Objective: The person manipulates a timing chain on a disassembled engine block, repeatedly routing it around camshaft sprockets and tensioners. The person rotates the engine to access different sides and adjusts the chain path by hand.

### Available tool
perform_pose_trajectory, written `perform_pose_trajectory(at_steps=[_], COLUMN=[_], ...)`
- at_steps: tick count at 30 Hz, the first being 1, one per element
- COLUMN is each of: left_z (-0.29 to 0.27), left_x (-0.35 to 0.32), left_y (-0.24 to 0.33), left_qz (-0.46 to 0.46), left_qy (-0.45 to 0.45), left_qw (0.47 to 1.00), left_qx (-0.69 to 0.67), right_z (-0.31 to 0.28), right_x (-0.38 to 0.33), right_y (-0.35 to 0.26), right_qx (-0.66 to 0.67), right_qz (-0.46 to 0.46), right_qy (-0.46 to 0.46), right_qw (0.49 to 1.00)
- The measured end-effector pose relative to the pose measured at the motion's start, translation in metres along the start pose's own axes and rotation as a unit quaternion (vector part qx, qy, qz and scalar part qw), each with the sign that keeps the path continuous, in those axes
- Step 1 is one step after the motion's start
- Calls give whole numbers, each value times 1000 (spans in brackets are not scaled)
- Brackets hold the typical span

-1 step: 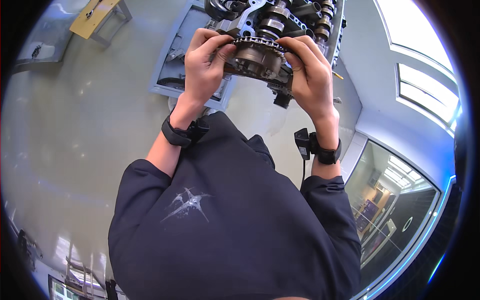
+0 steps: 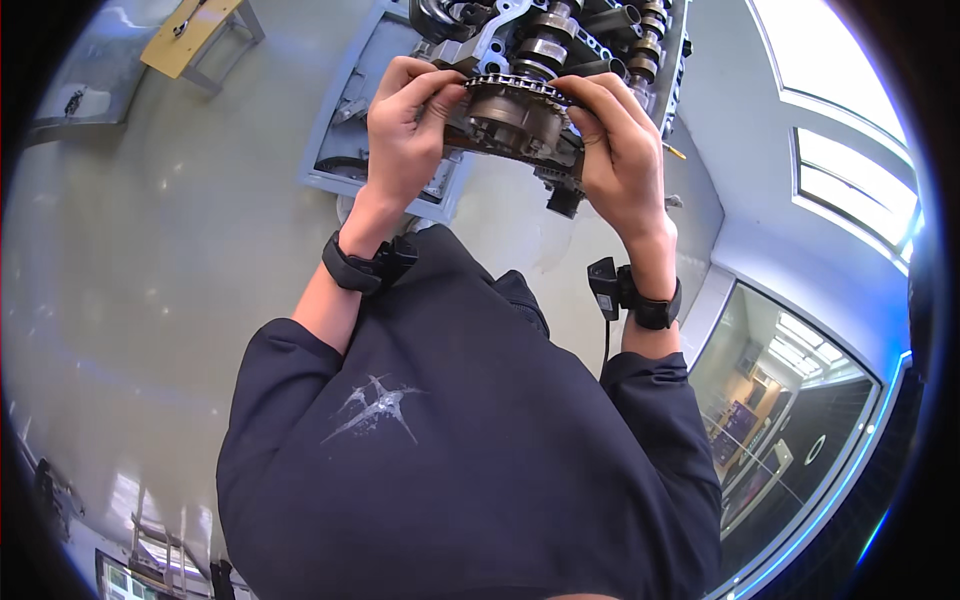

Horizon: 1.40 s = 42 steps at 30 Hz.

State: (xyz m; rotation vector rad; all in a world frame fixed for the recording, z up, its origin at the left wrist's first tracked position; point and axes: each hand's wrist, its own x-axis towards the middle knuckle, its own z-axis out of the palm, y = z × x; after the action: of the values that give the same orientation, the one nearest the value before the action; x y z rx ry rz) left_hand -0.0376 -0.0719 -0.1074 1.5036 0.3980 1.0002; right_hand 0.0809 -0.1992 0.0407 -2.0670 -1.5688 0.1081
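Both of my hands are at the front end of an engine at the top of the head view. A metal timing chain (image 2: 515,81) runs around a round, brownish camshaft sprocket (image 2: 515,118). My left hand (image 2: 405,125) pinches the chain at the sprocket's left side, forefinger above and thumb below. On the opposite side, my right hand (image 2: 618,145) is closed over the chain, its forefinger along the top and its thumb beneath. Behind the sprocket extends a camshaft (image 2: 547,48) with shiny lobes. My fingers partly hide both ends of the chain.
A second camshaft (image 2: 648,50) lies to the right. The engine stands by a grey metal frame with a tray (image 2: 330,130). A yellow-topped table (image 2: 185,38) holding a tool is far left. Windows (image 2: 855,180) and a glass door (image 2: 790,400) are at the right.
My left hand has shifted very slightly to the left, its thumb a touch higher. The chain and sprocket look the same.
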Motion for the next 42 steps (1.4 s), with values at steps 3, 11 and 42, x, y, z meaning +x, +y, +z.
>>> perform_pose_trajectory(at_steps=[3,11,42], left_z=[1,-1,-26], left_x=[4,14,-23], left_y=[-4,17,32], left_qz=[-18,73,165], left_qy=[14,-30,-100], left_qw=[999,996,970], left_qx=[-31,40,145], right_z=[0,1,-13], right_x=[-2,-1,-45], right_y=[-2,-2,7], right_qx=[15,41,12], right_qz=[6,2,-27], right_qy=[-2,-4,-78], right_qw=[1000,999,997])
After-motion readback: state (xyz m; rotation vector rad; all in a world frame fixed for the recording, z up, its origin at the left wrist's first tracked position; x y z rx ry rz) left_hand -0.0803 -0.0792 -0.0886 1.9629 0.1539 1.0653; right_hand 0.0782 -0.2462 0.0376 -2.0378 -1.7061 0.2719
